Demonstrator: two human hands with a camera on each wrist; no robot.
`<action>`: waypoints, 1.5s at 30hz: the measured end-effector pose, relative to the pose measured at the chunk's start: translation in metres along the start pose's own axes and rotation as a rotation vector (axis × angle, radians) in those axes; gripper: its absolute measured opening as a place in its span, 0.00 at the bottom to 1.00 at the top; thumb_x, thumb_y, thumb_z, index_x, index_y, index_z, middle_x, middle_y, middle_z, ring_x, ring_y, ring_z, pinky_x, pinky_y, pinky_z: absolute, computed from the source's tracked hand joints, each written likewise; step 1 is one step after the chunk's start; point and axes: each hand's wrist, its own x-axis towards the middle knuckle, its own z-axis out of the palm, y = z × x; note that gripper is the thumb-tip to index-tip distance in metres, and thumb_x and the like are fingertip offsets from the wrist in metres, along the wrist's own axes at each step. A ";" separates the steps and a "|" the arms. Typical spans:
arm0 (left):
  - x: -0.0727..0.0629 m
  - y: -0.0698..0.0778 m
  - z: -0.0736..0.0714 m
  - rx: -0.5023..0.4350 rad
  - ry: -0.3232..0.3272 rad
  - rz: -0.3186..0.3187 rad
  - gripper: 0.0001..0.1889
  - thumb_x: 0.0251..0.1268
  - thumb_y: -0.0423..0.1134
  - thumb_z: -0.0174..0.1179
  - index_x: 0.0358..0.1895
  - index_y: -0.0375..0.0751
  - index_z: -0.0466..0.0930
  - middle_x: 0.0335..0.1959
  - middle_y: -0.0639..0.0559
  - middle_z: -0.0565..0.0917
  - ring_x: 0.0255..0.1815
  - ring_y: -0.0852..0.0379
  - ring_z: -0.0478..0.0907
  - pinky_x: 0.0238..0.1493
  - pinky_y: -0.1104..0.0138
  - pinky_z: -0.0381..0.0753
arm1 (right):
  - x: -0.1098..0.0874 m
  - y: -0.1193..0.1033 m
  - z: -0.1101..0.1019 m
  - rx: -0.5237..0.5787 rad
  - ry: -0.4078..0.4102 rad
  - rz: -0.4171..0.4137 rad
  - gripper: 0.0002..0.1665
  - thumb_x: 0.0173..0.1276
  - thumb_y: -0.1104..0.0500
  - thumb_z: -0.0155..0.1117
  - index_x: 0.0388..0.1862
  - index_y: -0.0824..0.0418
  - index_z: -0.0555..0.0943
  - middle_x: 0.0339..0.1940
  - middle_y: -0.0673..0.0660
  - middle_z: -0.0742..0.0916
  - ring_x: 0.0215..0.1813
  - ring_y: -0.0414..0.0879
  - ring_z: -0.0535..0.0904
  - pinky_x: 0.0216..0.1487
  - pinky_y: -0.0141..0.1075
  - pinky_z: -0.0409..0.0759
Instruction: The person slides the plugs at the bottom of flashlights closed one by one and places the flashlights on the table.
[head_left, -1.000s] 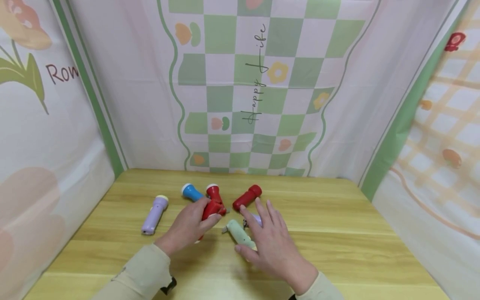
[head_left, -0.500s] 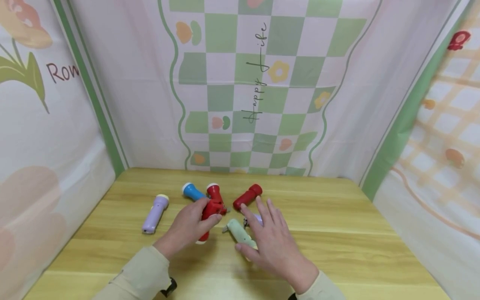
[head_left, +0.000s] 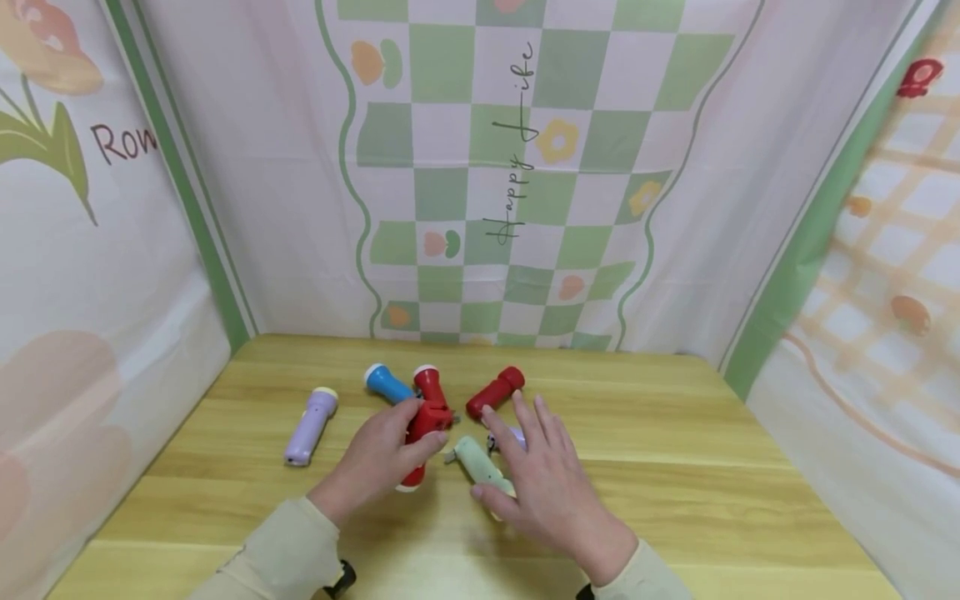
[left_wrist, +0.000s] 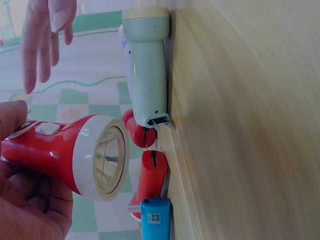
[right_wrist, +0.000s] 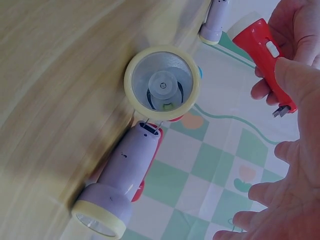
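My left hand (head_left: 378,446) holds a red flashlight (head_left: 427,423) with a white rim, raised off the table. In the left wrist view its clear lens and white switch (left_wrist: 48,128) show. A metal plug (right_wrist: 281,111) sticks out of its tail in the right wrist view. My right hand (head_left: 551,492) has its fingers spread, gripping nothing, over a pale green flashlight (head_left: 478,465) and a small purple flashlight (head_left: 519,437). In the head view it partly hides both. The green one's plug (head_left: 450,457) is folded out.
On the wooden table (head_left: 675,467) lie another purple flashlight (head_left: 311,427) at left, a blue flashlight (head_left: 387,383) and a red flashlight (head_left: 428,385) behind the left hand, and a dark red flashlight (head_left: 495,393) behind the right. Patterned cloth (head_left: 285,275) encloses the back and sides.
My left hand has turned the red flashlight slightly, its lens end shifting right and showing more below the hand. The right hand has stayed nearly still.
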 end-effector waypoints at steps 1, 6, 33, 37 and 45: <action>0.000 0.000 0.000 -0.002 -0.002 0.002 0.13 0.72 0.48 0.67 0.50 0.46 0.80 0.35 0.57 0.82 0.34 0.61 0.77 0.38 0.68 0.80 | 0.000 0.000 0.000 0.000 0.000 0.000 0.53 0.69 0.28 0.63 0.86 0.43 0.56 0.85 0.70 0.58 0.84 0.72 0.50 0.77 0.68 0.58; -0.001 0.002 0.000 0.008 -0.001 0.011 0.14 0.72 0.50 0.66 0.51 0.47 0.81 0.38 0.58 0.82 0.37 0.61 0.76 0.41 0.66 0.80 | -0.001 0.001 0.000 -0.002 0.001 0.000 0.53 0.69 0.28 0.62 0.86 0.43 0.56 0.84 0.70 0.59 0.84 0.73 0.50 0.77 0.69 0.59; -0.001 0.009 0.003 -0.061 0.003 0.019 0.15 0.68 0.43 0.71 0.55 0.49 0.83 0.43 0.60 0.86 0.42 0.62 0.81 0.49 0.64 0.86 | 0.000 0.001 0.000 -0.009 0.009 0.005 0.53 0.69 0.28 0.63 0.86 0.44 0.56 0.85 0.69 0.58 0.84 0.72 0.51 0.77 0.69 0.60; -0.002 0.010 0.003 -0.081 0.001 0.020 0.15 0.68 0.43 0.71 0.55 0.49 0.83 0.44 0.60 0.87 0.45 0.61 0.83 0.51 0.62 0.87 | 0.001 0.001 -0.001 -0.012 0.022 -0.002 0.53 0.69 0.28 0.62 0.85 0.47 0.58 0.85 0.69 0.59 0.83 0.72 0.52 0.77 0.68 0.59; -0.002 0.011 0.003 -0.097 -0.010 0.028 0.16 0.67 0.44 0.72 0.56 0.51 0.83 0.45 0.61 0.87 0.44 0.62 0.83 0.49 0.65 0.86 | 0.002 0.000 -0.003 -0.002 0.040 -0.012 0.54 0.69 0.30 0.65 0.86 0.47 0.57 0.84 0.69 0.60 0.83 0.72 0.53 0.78 0.66 0.59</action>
